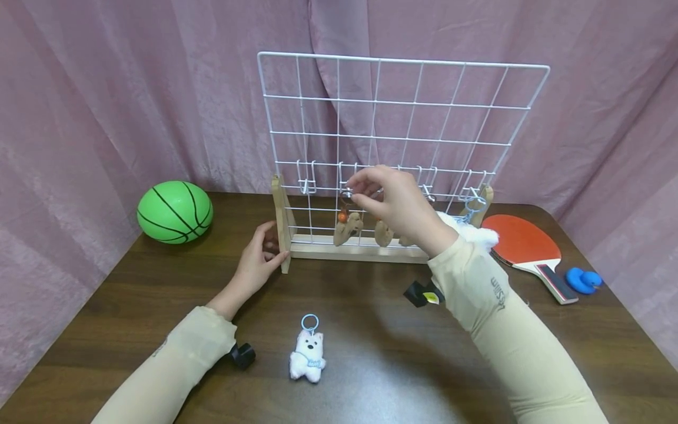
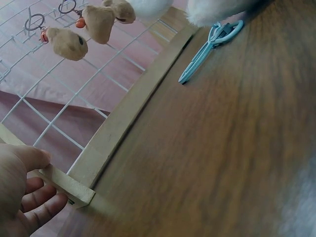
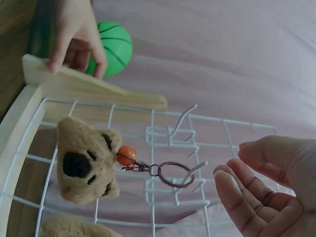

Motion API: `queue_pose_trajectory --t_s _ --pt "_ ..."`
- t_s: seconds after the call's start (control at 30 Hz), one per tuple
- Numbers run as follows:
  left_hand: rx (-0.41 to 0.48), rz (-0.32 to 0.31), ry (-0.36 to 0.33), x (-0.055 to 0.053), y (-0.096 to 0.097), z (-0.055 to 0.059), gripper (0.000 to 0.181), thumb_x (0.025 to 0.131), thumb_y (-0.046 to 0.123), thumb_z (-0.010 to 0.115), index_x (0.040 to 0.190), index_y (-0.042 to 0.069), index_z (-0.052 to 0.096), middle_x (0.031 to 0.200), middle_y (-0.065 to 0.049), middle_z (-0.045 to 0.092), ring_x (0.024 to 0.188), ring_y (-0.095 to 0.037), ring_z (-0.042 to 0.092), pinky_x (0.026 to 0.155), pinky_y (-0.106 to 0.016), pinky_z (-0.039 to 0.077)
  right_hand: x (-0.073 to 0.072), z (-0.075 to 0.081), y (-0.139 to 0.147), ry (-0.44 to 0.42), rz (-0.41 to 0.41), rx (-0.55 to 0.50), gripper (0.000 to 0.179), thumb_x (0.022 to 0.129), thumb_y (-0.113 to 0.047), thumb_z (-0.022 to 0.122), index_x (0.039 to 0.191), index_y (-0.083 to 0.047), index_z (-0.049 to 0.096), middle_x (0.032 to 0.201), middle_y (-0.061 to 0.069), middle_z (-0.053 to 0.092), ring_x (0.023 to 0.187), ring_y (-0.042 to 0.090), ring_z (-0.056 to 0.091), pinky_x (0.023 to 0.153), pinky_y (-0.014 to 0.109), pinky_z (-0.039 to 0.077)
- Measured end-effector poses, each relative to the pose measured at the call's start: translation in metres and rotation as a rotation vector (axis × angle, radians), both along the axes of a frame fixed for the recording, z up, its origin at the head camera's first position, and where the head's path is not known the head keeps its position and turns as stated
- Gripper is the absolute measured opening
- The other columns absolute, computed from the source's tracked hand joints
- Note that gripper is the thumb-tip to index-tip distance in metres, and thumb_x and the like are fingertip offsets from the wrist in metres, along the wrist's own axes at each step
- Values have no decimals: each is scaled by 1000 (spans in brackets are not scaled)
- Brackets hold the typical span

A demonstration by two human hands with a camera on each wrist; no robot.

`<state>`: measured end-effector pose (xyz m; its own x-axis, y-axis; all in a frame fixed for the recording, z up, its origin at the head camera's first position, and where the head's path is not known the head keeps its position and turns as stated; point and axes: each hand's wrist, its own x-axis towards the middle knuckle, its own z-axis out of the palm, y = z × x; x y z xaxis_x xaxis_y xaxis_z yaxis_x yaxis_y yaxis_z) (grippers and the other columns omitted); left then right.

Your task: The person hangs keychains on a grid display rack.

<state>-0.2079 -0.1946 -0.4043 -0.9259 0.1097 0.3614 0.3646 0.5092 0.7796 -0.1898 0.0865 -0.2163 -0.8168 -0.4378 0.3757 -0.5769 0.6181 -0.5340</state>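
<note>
At the rack's left end my left hand (image 1: 255,259) grips the wooden side stand (image 1: 283,227), thumb on one face and fingers behind it. My right hand (image 3: 266,187) holds nothing; its loosely bent fingers are just off a hook on the white wire grid (image 1: 392,121). On that hook hangs the dark ring of a brown bear-head keychain (image 3: 84,160) with an orange bead (image 3: 126,155). More brown plush keychains hang beside it, partly behind the right hand in the head view. A white plush keychain (image 1: 479,235) with a blue ring hangs at the right end.
A white bear keychain (image 1: 308,356) with a blue ring lies on the dark wooden table (image 1: 371,330) in front. To the left sits a green ball (image 1: 175,212). On the right are a red table tennis paddle (image 1: 521,241) and a blue rubber duck (image 1: 582,280). Pink curtain hangs behind.
</note>
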Motion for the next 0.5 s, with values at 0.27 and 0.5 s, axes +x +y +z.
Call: queue_pose_trajectory --t_s 0.27,0.5 --pt "-7 4 -4 0 1 3 67 84 -1 70 140 0 32 110 -26 57 98 -36 62 75 -28 56 17 -9 -1 29 59 -117 21 88 -9 68 109 -7 68 95 5 69 82 14 65 73 27 56" --pt "-3 13 -7 -1 1 0 66 85 0 70 140 0 32 109 -27 58 97 -36 62 74 -24 56 27 -23 -8 14 135 -156 22 87 -10 68 109 -9 68 95 2 68 84 11 64 69 25 54"
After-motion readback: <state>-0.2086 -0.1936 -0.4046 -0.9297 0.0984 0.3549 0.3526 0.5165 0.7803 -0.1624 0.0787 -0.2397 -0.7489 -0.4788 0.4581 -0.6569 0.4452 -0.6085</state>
